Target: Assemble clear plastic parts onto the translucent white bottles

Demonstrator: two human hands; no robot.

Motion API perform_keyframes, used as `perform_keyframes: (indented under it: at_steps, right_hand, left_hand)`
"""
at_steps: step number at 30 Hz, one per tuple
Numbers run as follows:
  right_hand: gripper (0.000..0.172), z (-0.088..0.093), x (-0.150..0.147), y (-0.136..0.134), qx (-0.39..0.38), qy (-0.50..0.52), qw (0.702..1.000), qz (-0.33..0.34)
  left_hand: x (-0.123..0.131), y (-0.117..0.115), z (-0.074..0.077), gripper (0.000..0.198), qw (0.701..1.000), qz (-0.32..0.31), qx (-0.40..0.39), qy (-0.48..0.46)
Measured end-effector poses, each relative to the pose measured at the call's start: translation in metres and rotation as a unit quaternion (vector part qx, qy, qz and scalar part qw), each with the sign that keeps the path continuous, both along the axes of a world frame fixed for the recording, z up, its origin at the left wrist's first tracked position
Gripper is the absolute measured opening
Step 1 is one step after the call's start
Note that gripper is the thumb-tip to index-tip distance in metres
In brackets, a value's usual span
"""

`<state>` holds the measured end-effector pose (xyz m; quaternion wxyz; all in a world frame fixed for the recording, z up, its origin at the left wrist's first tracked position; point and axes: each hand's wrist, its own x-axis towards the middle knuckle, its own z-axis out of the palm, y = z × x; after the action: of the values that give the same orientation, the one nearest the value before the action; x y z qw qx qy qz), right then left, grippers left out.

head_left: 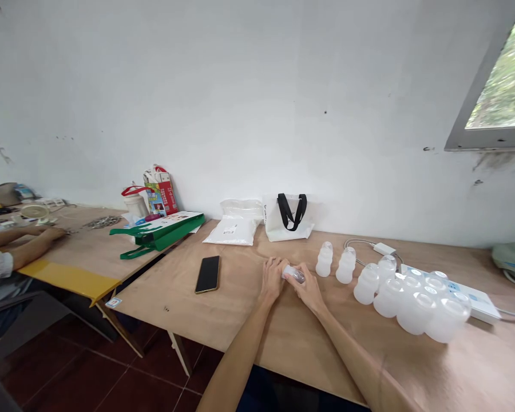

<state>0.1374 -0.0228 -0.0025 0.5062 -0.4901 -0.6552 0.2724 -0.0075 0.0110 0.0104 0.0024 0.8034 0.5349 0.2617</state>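
Observation:
My left hand and my right hand meet above the plywood table, both closed around a small translucent plastic bottle. Its lower part shows between my fingers, and my fingers hide the rest. To the right of my hands stand two frosted plastic bottles. Farther right, a dense group of similar wide frosted bottles crowds together, partly overlapping a white power strip. A black smartphone lies to the left of my left hand.
A white bag with black handles and a white packet lie along the wall. A white adapter trails a cable. On an adjoining table, a green bag lies near a co-worker's hands. The table's front edge drops to a dark floor.

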Motion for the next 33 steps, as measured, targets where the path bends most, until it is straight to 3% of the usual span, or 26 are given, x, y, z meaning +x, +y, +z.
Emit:
perform_keyframes:
  at_steps: [3,9,15,21,33]
  right_hand:
    - [0.036,-0.004,-0.001,0.002,0.007,-0.017,1.0,-0.008]
    - [0.025,-0.017,0.0,0.014,0.115,-0.049,0.992,0.009]
    - [0.029,-0.024,0.003,0.02,0.096,-0.026,0.995,0.006]
    - [0.028,-0.028,-0.002,0.018,0.155,-0.044,0.987,-0.016]
    - [0.04,-0.014,-0.007,0.009,0.105,0.009,0.992,-0.073]
  left_hand:
    - [0.001,0.0,0.0,0.017,1.0,0.019,-0.002,0.001]
    - [0.001,0.002,-0.002,0.021,0.999,0.032,-0.018,0.003]
    - [0.0,0.002,-0.001,0.018,0.999,0.032,-0.02,-0.004]
    - [0.002,-0.002,0.001,0.017,0.998,0.054,-0.01,-0.04]
    - [0.011,0.001,-0.001,0.016,0.992,0.064,-0.007,-0.105]
